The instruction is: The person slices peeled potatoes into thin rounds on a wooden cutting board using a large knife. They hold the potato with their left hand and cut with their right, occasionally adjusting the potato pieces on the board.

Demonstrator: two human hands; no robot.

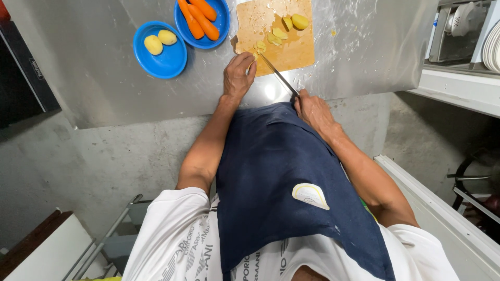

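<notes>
A knife [278, 75] is gripped in the right hand [312, 108], while a potato piece [259, 48] is pinned by the left hand [237, 75] on the wooden cutting board [297, 49] — slicing appears underway. A steady downward cut seems called for — fingertips tucked clear.

Head camera, looking steeply down

It faces down over the person's apron, with the steel counter [104, 78] just beyond the left hand [238, 74].
</notes>
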